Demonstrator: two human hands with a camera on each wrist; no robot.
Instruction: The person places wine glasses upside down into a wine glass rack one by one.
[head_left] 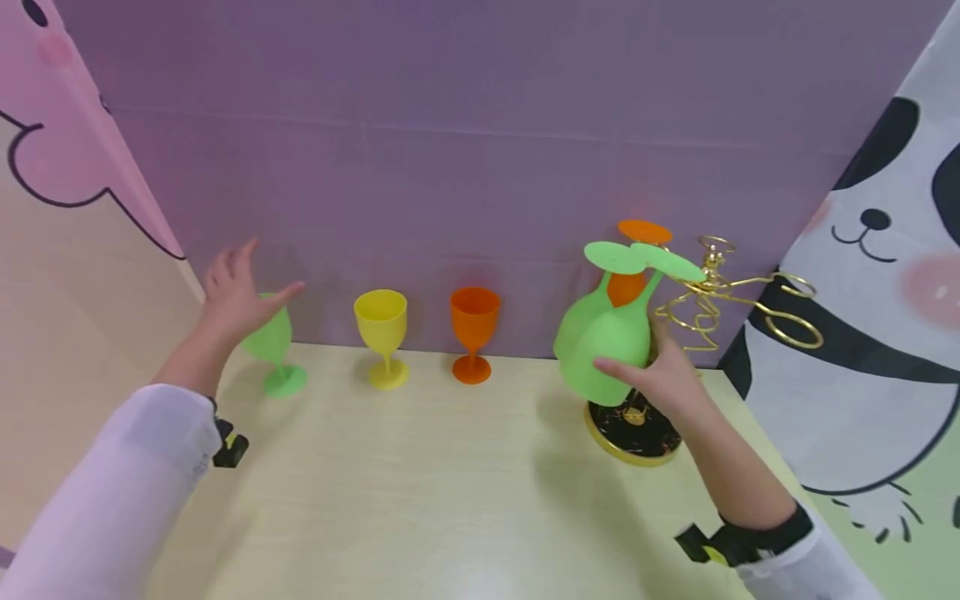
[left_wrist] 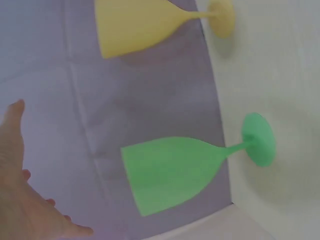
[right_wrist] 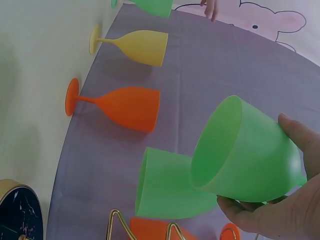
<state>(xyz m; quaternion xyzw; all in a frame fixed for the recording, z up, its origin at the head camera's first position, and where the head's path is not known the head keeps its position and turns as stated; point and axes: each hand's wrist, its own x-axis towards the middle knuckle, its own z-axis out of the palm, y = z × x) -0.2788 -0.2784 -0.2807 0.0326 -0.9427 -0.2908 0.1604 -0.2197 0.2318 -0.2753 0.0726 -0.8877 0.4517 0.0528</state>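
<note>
My right hand grips a green goblet by its bowl, upside down, at the gold rack. Another green goblet hangs mouth-down just behind it, and an orange goblet is inverted farther back, partly hidden. Over on the left, my left hand is spread with nothing in it, near the rim of an upright green goblet. The left wrist view shows a gap between that hand and the goblet.
A yellow goblet and an orange goblet stand upright along the table's back edge. The rack's round black base sits at the right. Behind is a purple cloth backdrop, with printed side panels.
</note>
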